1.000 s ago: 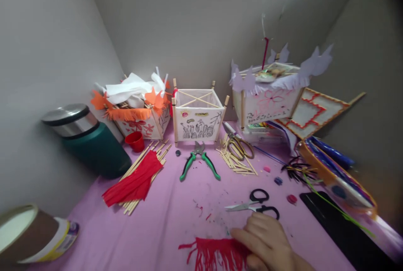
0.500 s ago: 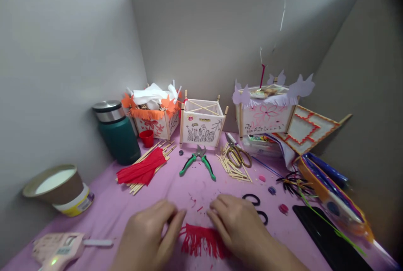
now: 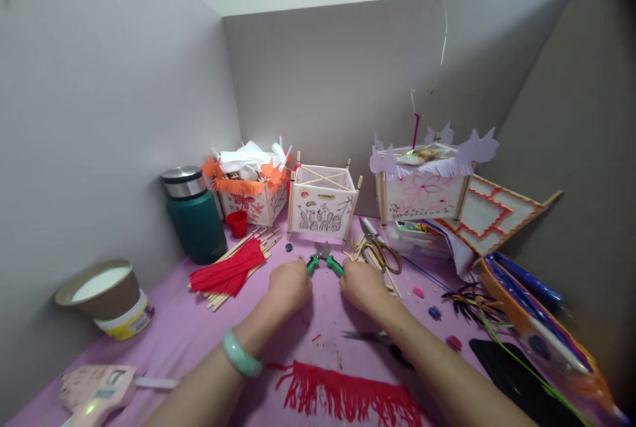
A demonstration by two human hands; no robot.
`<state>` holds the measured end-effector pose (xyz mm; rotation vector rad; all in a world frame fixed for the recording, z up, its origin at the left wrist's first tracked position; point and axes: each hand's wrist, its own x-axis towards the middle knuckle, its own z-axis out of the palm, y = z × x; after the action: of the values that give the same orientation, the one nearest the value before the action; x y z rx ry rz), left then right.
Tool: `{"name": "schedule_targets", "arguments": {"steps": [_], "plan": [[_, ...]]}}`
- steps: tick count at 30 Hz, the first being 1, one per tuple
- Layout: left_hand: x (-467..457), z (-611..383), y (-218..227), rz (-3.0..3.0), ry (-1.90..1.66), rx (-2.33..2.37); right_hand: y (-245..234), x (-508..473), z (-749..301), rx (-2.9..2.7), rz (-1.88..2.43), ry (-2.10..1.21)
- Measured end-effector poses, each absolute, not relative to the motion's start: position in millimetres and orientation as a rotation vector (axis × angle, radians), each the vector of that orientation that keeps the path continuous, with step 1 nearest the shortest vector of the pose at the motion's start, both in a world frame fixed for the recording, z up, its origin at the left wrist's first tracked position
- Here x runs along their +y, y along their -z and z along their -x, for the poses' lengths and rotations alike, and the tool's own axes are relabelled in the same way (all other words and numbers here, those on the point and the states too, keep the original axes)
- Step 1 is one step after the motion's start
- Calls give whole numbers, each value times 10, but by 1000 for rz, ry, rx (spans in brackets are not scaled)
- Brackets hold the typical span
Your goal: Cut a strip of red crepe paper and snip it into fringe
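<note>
The green-handled cutters (image 3: 322,251) lie on the cloth-covered bench (image 3: 179,321), just in front of the drawn-on paper box (image 3: 322,214), their handles splayed toward the person and their blades pointing at the box. The left hand (image 3: 291,284) is at the end of one handle, the right hand (image 3: 364,286) at the other. Both look curled inward, but the backs of the hands hide most of the fingers, so I cannot tell whether they are clamped on the grips or merely resting against them.

To handle the cutters well here, take both grips evenly, with the fingers well behind the pivot, and lift straight up rather than drag forward, since the box's stick legs stand near the blade tips. The right hand wants extra care: the loose sticks (image 3: 358,248) and the gold-handled scissors (image 3: 373,241) lie just beyond it and could be knocked. The red fringe (image 3: 342,382) lies nearest the person (its thin strands would snag easily), so a raised path over it and the black-handled scissors (image 3: 362,334) seems safest.
</note>
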<state>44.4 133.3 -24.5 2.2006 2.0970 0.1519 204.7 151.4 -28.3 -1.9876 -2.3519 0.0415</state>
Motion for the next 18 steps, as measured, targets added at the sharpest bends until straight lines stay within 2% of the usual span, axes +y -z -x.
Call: {"name": "schedule_targets", "arguments": {"steps": [5, 11, 15, 18], "plan": [[1275, -443, 218, -2222, -179, 2006, 145, 1367, -2343, -2267, 1935, 105], [1300, -398, 103, -2236, -180, 2057, 36, 1148, -2645, -2154, 2092, 58], [1315, -412, 115, -2209, -207, 2132, 116, 1053, -2692, -2110, 2116, 14], [1298, -466, 228, -2212, -181, 2154, 246, 1032, -2618, -2152, 1963, -1]]}}
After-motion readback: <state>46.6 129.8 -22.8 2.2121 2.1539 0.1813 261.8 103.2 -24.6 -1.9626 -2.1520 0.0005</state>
